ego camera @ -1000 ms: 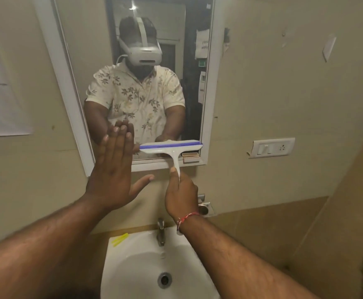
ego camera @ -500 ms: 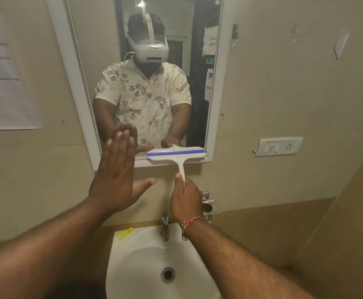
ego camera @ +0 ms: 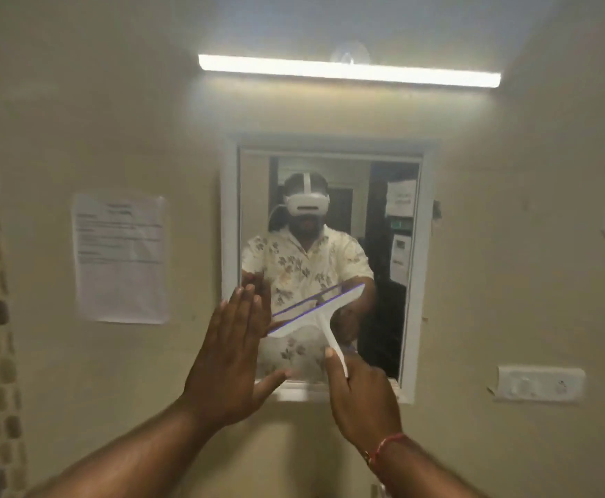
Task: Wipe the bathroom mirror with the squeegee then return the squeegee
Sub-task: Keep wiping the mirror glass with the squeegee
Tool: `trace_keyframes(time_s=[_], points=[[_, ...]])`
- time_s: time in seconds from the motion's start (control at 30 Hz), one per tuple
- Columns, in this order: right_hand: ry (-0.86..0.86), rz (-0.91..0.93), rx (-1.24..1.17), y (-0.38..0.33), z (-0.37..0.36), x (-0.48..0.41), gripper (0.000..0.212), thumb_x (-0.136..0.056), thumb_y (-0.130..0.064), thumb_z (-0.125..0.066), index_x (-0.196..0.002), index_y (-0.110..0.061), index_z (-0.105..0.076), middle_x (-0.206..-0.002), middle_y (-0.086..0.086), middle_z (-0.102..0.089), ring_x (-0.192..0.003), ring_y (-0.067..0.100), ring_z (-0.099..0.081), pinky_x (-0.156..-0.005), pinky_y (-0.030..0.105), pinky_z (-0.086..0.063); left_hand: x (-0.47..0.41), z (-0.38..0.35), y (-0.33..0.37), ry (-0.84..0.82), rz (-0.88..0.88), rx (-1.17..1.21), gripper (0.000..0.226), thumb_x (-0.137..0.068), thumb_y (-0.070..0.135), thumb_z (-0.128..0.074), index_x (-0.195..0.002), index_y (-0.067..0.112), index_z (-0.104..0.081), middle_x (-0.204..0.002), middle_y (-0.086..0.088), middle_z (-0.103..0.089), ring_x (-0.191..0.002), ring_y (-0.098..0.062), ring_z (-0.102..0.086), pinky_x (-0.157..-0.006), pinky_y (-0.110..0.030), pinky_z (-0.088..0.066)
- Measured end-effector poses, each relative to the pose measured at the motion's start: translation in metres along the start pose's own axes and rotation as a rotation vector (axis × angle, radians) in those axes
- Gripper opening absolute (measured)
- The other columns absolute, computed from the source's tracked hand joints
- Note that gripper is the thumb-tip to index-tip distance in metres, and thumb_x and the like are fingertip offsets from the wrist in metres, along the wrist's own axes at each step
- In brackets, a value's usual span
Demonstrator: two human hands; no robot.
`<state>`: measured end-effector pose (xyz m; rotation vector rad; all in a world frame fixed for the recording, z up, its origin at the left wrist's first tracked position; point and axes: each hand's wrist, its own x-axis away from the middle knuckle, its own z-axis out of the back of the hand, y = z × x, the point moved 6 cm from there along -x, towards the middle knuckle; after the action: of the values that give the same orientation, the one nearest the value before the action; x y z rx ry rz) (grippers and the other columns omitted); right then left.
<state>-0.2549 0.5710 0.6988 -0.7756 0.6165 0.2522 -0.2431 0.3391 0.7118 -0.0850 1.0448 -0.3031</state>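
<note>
A: Head view: right hand (ego camera: 364,400) gripping squeegee (ego camera: 315,316) handle, blade on mirror (ego camera: 383,282), lower-middle, tilted up to the right.

B: Left hand (ego camera: 232,357)?

A: Flat, fingers together, empty, touching blade's left end.

White squeegee (ego camera: 315,312); purple-edged blade

Left hand (ego camera: 236,339) raised flat (fingers together); right hand (ego camera: 362,400) fisted, gripping.
</note>
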Motion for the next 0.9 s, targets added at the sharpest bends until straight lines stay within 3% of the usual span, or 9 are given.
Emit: trace_keyframes(time_s=[0.07, 0.17, 0.3, 0.4, 0.53, 0.7, 0.9], points=[[0.0, 0.154, 0.101, -0.028, 0.016, -0.029, 0.055, -0.108, -0.069, -0.031, -0.087, -0.03, -0.064, -0.078, -0.005, -0.073, -0.073, 0.018, -0.069, -0.059, 0.035, -0.043, -0.016, 0.016, -0.016, 0.019, 0.008, -0.052, 0.12, -0.107, 0.083, -0.049, -0.18, -0.004, -0.012, -0.192, -0.025, -0.003, -0.18, -0.043, -0.008, -0.14, -0.07, -0.028], [0.014, 0.344, 0.233, -0.078, 0.039, -0.072, 0.062, -0.106, -0.076, -0.022, -0.08, -0.031, -0.057, -0.068, -0.01, -0.061, -0.06, 0.007, -0.058, -0.054, 0.031, -0.045, -0.042, 0.041, -0.045, 0.036, 0.042, -0.097, 0.121, -0.107, 0.087, -0.039, -0.182, 0.0, 0.001, -0.193, -0.021, 0.008, -0.181, -0.039, 0.003, -0.143, -0.061, -0.012], [0.088, 0.569, 0.375, -0.148, 0.065, -0.124, 0.063, -0.105, -0.075, -0.024, -0.091, -0.032, -0.067, -0.091, -0.012, -0.067, -0.078, 0.012, -0.065, -0.069, 0.037, -0.057, -0.076, 0.075, -0.079, 0.063, 0.078, -0.14, 0.122, -0.107, 0.09, -0.031, -0.181, 0.001, 0.008, -0.192, -0.018, 0.017, -0.18, -0.036, 0.011, -0.144, -0.054, 0.0], [0.108, 0.725, 0.498, -0.188, 0.071, -0.15, 0.067, -0.104, -0.077, -0.02, -0.094, -0.034, -0.069, -0.097, -0.014, -0.066, -0.083, 0.013, -0.067, -0.065, 0.034, -0.052, -0.093, 0.095, -0.092, 0.108, 0.086, -0.201, 0.123, -0.107, 0.09, -0.03, -0.181, 0.0, 0.008, -0.192, -0.02, 0.017, -0.18, -0.035, 0.014, -0.145, -0.048, 0.012], [0.093, 0.791, 0.596, -0.217, 0.069, -0.168, 0.062, -0.104, -0.077, -0.019, -0.08, -0.034, -0.056, -0.079, -0.009, -0.065, -0.065, 0.011, -0.063, -0.052, 0.03, -0.039, -0.105, 0.106, -0.1, 0.13, 0.098, -0.225, 0.124, -0.107, 0.09, -0.034, -0.181, 0.0, 0.009, -0.191, -0.019, 0.019, -0.18, -0.033, 0.018, -0.144, -0.047, 0.016], [0.063, 0.802, 0.634, -0.22, 0.06, -0.178, 0.058, -0.104, -0.075, -0.021, -0.076, -0.034, -0.052, -0.081, -0.008, -0.067, -0.066, 0.01, -0.062, -0.05, 0.027, -0.031, -0.111, 0.101, -0.099, 0.11, 0.09, -0.23, 0.124, -0.107, 0.09, -0.036, -0.181, 0.001, 0.009, -0.192, -0.019, 0.019, -0.18, -0.033, 0.017, -0.144, -0.046, 0.014], [0.041, 0.782, 0.589, -0.214, 0.06, -0.186, 0.056, -0.104, -0.075, -0.025, -0.074, -0.035, -0.051, -0.083, -0.009, -0.067, -0.067, 0.009, -0.061, -0.051, 0.027, -0.032, -0.112, 0.092, -0.101, 0.07, 0.11, -0.189, 0.125, -0.107, 0.092, -0.033, -0.18, 0.005, 0.017, -0.19, -0.015, 0.026, -0.179, -0.03, 0.023, -0.143, -0.045, 0.016]])
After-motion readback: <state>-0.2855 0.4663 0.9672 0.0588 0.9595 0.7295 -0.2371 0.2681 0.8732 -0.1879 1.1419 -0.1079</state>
